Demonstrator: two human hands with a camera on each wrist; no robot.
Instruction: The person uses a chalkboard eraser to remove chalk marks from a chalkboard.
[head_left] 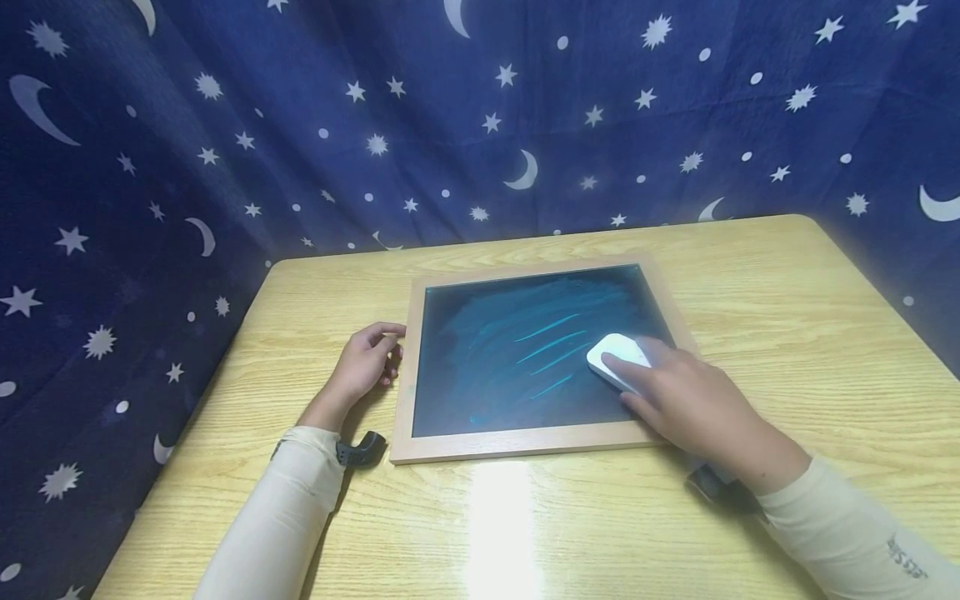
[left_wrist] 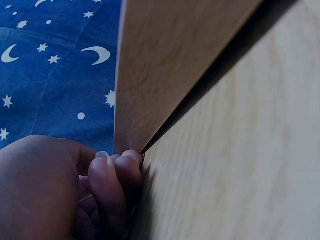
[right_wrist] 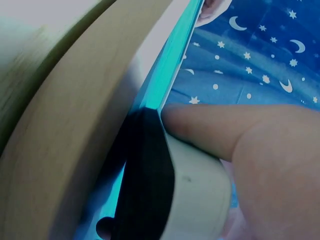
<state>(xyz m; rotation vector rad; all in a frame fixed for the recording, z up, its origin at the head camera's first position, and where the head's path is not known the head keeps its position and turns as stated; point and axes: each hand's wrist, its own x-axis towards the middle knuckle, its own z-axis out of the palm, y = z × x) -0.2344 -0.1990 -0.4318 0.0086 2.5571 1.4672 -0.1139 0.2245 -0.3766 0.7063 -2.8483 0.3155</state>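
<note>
A wood-framed blackboard [head_left: 457, 358] lies on the table, its dark surface smeared with blue-green and crossed by several chalk-like strokes [head_left: 551, 346]. My right hand [head_left: 693, 404] grips a white board eraser [head_left: 615, 354] over the right part of the board. In the right wrist view the eraser [right_wrist: 197, 195] shows a dark underside layer against the board, with the thumb along its white top. Beside the frame's left edge rests my left hand [head_left: 367, 362], fingers loosely bent. Its fingertips touch the outer side of the frame [left_wrist: 155, 65] in the left wrist view.
The light wooden table [head_left: 787, 317] extends around the board on all sides. A dark blue curtain [head_left: 450, 125] with moons and stars hangs behind and to the left. Black wrist straps [head_left: 363, 450] stick out from both sleeves.
</note>
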